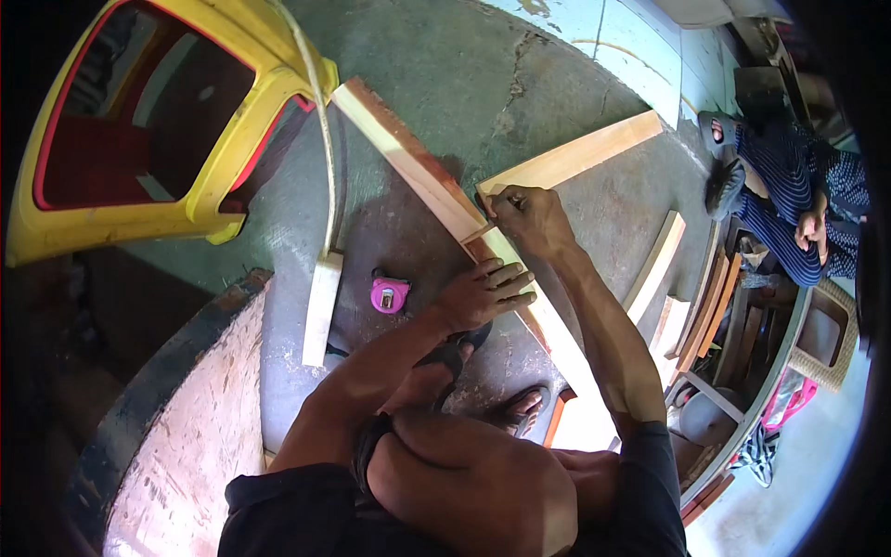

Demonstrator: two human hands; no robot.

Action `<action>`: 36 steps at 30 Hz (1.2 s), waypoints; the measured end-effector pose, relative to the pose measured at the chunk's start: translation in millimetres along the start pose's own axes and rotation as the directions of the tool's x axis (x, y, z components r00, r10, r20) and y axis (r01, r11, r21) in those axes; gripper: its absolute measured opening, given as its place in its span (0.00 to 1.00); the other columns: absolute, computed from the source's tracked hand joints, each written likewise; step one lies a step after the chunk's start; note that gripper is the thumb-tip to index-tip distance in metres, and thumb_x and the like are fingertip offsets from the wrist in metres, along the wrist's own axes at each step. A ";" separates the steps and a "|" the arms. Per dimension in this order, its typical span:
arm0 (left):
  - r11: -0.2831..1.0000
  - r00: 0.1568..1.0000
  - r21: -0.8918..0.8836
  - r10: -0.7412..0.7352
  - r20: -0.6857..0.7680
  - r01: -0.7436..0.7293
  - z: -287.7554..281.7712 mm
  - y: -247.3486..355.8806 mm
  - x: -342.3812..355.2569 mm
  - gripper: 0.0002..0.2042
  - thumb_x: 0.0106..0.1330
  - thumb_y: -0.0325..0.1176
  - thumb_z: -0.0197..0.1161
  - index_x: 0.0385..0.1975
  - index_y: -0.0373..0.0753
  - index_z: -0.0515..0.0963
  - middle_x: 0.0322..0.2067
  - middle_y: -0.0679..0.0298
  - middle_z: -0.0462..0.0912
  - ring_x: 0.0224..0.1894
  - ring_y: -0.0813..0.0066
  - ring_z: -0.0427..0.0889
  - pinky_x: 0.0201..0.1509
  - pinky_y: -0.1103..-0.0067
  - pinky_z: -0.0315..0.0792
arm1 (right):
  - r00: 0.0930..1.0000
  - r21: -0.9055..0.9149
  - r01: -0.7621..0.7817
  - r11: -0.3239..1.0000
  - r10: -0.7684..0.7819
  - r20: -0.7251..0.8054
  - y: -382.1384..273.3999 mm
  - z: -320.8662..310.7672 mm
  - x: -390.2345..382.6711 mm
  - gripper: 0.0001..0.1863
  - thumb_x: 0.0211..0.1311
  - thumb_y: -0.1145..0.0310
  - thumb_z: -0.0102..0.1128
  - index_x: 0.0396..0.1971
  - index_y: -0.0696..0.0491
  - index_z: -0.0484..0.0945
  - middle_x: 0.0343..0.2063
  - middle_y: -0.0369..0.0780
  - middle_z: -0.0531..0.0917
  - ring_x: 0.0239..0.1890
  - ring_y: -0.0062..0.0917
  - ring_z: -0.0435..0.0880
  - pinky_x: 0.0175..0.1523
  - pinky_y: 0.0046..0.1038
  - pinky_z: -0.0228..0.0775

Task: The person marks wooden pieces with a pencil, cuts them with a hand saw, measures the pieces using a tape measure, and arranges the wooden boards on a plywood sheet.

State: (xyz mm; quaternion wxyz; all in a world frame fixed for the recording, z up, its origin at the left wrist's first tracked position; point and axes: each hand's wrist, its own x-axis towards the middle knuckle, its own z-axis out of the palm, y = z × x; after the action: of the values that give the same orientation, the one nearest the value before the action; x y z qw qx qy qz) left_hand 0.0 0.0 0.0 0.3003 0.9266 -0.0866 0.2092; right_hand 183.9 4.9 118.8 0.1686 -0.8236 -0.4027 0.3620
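Observation:
A long pale wooden plank with a reddish-brown edge runs diagonally across the middle of the floor. My left hand lies on it with fingers apart. My right hand, just above and to the right, is closed on a thin pencil whose lower end touches the plank's face. A shorter board angles up to the right from beside that hand. A pink tape measure rests on the floor left of my left hand.
A yellow and red plastic cabin stands upper left, a cord and short board beside it. A curved panel is lower left. More timber, a seated person and a cluttered shelf frame line the right.

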 end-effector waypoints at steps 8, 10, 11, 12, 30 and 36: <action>0.997 1.000 0.075 0.006 -0.003 -0.006 4.5 5.0 6.9 0.21 0.65 0.36 0.54 0.59 0.55 0.79 0.61 0.68 0.77 0.66 0.69 0.72 0.69 0.66 0.65 | 0.992 0.186 0.125 0.975 -0.118 -0.052 29.8 33.7 4.2 0.14 0.64 0.61 0.62 0.35 0.58 0.86 0.28 0.52 0.85 0.30 0.40 0.87 0.40 0.38 0.76; 0.997 1.000 0.078 0.003 -0.001 -0.002 3.6 6.1 7.0 0.21 0.65 0.36 0.54 0.59 0.54 0.79 0.61 0.68 0.78 0.65 0.69 0.72 0.69 0.66 0.65 | 0.972 0.162 0.185 0.969 -0.156 -0.174 34.0 16.4 3.7 0.14 0.64 0.62 0.62 0.34 0.59 0.85 0.27 0.51 0.85 0.29 0.40 0.86 0.40 0.38 0.76; 0.998 1.000 0.063 -0.004 -0.021 0.005 3.3 6.7 6.9 0.22 0.64 0.36 0.54 0.59 0.54 0.79 0.60 0.68 0.78 0.65 0.69 0.73 0.69 0.66 0.65 | 0.973 0.166 0.188 0.968 -0.161 -0.164 29.5 9.0 0.3 0.14 0.64 0.62 0.62 0.34 0.59 0.85 0.27 0.51 0.85 0.29 0.40 0.86 0.40 0.38 0.76; 0.999 0.999 0.051 -0.001 -0.045 0.004 4.0 3.0 6.5 0.22 0.64 0.36 0.54 0.59 0.54 0.79 0.60 0.69 0.78 0.65 0.68 0.73 0.69 0.66 0.65 | 0.992 0.188 0.098 0.977 -0.080 -0.102 23.6 1.7 -1.3 0.15 0.65 0.61 0.62 0.34 0.59 0.85 0.27 0.50 0.85 0.29 0.40 0.86 0.40 0.38 0.76; 0.997 1.000 0.081 0.005 -0.013 -0.004 -0.7 0.9 9.9 0.22 0.64 0.36 0.55 0.60 0.55 0.78 0.60 0.70 0.78 0.65 0.69 0.72 0.69 0.65 0.66 | 0.988 0.146 0.126 0.981 -0.112 -0.103 23.0 1.5 -0.4 0.12 0.67 0.65 0.57 0.35 0.58 0.85 0.29 0.52 0.85 0.31 0.45 0.87 0.39 0.39 0.75; 0.999 1.000 0.039 0.025 0.017 -0.025 4.4 4.5 -0.4 0.22 0.65 0.37 0.53 0.61 0.51 0.77 0.64 0.68 0.75 0.64 0.67 0.74 0.70 0.66 0.65 | 0.985 0.180 0.166 0.970 -0.155 -0.074 20.1 33.5 -3.1 0.12 0.66 0.65 0.59 0.33 0.60 0.84 0.25 0.48 0.82 0.29 0.31 0.84 0.36 0.34 0.74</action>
State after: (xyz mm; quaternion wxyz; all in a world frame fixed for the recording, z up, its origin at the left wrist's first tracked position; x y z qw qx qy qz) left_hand -0.1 -6.2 -1.1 0.2789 0.9328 -0.0965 0.2071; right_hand 169.0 -10.4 86.0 0.2853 -0.7794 -0.4273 0.3585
